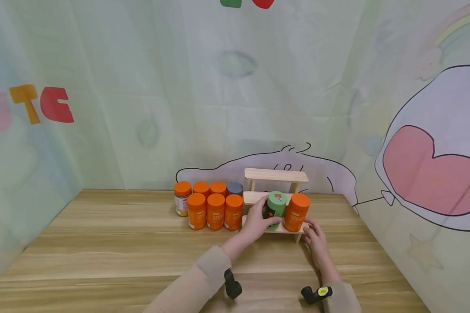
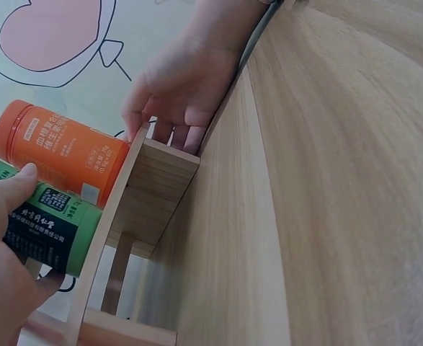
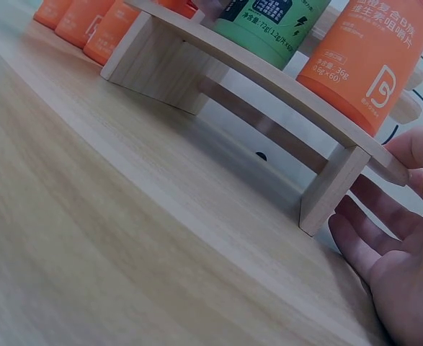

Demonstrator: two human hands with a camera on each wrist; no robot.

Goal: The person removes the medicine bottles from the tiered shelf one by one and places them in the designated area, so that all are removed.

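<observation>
My left hand (image 1: 256, 221) grips a green-lidded jar (image 1: 275, 205) with a dark label, thumb on one side and fingers on the other. The jar's base is right at the lowest step of a small tiered wooden shelf (image 1: 275, 175). Beside it on that step stands an orange jar (image 3: 373, 61), upright. My right hand (image 1: 317, 243) holds the right end of the same step; in the right wrist view its thumb lies at the board's edge and its other fingers curl below, near the side leg (image 3: 335, 191).
Left of the shelf, several orange jars (image 1: 216, 213) stand in two rows on the wood-grain table (image 1: 141, 252). In the back row are a white-bodied jar (image 1: 182, 204) with an orange lid and a dark blue lid (image 1: 235, 188). A printed curtain (image 1: 203, 108) hangs behind.
</observation>
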